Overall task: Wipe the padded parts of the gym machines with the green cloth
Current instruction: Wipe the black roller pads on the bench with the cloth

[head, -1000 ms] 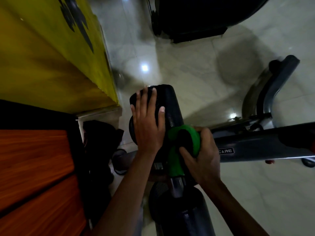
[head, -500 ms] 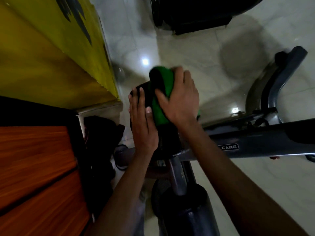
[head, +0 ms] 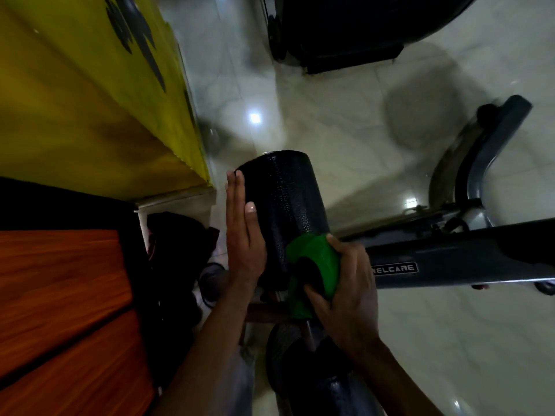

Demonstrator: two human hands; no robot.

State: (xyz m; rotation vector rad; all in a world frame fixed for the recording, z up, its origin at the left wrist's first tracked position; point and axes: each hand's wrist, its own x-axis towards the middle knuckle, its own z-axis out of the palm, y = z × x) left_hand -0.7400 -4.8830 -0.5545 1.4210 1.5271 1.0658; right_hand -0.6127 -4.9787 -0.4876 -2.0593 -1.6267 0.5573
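Black textured roller pad (head: 282, 211) is steadied by the left hand (head: 243, 238), fingers straight and flat against its left side. Green cloth (head: 315, 259) is gripped by the right hand (head: 348, 283), fingers curled, at the pad's near end.

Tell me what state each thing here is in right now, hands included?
left hand: fingers straight, flat against the side of the roller pad.
right hand: curled round the green cloth, pressing it to the near end of the pad.
green cloth: bunched up, wrapped partly round the pad.
black roller pad: fixed on the machine, far end uncovered.
grey machine bar: lying level across the view.
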